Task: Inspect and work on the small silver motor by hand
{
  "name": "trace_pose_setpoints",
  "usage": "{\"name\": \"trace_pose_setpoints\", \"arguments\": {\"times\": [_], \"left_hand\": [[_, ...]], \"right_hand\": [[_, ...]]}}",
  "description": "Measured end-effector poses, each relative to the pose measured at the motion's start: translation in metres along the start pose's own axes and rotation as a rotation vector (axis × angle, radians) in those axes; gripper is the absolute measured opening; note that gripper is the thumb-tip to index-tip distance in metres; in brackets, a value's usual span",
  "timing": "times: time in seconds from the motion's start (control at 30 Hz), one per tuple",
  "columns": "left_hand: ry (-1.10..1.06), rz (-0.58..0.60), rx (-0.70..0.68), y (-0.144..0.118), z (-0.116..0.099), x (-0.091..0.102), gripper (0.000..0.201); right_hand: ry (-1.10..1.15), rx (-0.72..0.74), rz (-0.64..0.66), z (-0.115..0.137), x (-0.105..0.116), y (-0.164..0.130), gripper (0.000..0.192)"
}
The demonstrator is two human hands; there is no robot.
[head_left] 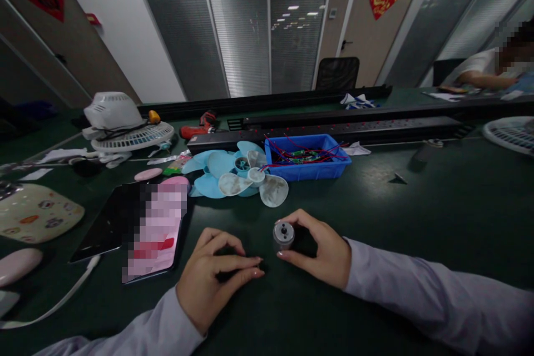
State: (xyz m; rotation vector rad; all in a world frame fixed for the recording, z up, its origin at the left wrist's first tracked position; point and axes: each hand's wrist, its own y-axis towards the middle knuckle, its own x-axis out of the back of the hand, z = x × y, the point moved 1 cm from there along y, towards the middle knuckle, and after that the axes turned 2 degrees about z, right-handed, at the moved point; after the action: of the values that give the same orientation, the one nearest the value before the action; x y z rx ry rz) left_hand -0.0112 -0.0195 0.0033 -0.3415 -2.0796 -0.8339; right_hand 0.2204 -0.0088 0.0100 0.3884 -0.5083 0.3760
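Thumb and fingers of my right hand (323, 247) grip the sides of a small metal cylindrical motor (284, 236), its round end with a dark centre facing up. To its left, just apart from it, my left hand (221, 275) is closed in a pinch. A tiny dark thing seems to show between those fingertips, too small to name. Beyond both hands lie several light-blue fan blades (208, 184), with greyish, dirty-looking blades (273, 191) on top. A blue bin (308, 171) of wires and green circuit boards stands just behind the motor.
At left are a tablet (110, 219), a phone (156, 233), a white cable (79, 292) and a patterned cream object (39, 212). Farther back are a white fan (120, 122), a red drill (200, 128) and long black rails (375, 125). A person (479, 69) sits at far right.
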Motion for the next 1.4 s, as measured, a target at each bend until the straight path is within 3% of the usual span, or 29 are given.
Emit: {"name": "trace_pose_setpoints", "arguments": {"times": [0.17, 0.27, 0.47, 0.9, 1.4], "left_hand": [[-0.092, -0.308, 0.017, 0.021, -0.016, -0.005, 0.021], [-0.155, -0.395, -0.002, 0.034, -0.026, -0.014, 0.019], [-0.205, -0.369, 0.016, 0.046, -0.033, -0.026, 0.018], [-0.229, -0.239, 0.118, 0.049, -0.033, -0.025, 0.019], [-0.234, -0.355, 0.104, 0.048, -0.033, -0.022, 0.007]], "right_hand": [[-0.011, 0.017, -0.009, -0.001, -0.001, 0.001, 0.035], [-0.005, 0.028, -0.012, -0.003, -0.001, 0.0, 0.035], [-0.01, 0.03, -0.015, -0.004, -0.002, 0.0, 0.034], [-0.025, 0.021, -0.011, -0.003, -0.001, 0.001, 0.026], [-0.009, 0.022, 0.009, -0.001, 0.0, 0.0, 0.03]]}}
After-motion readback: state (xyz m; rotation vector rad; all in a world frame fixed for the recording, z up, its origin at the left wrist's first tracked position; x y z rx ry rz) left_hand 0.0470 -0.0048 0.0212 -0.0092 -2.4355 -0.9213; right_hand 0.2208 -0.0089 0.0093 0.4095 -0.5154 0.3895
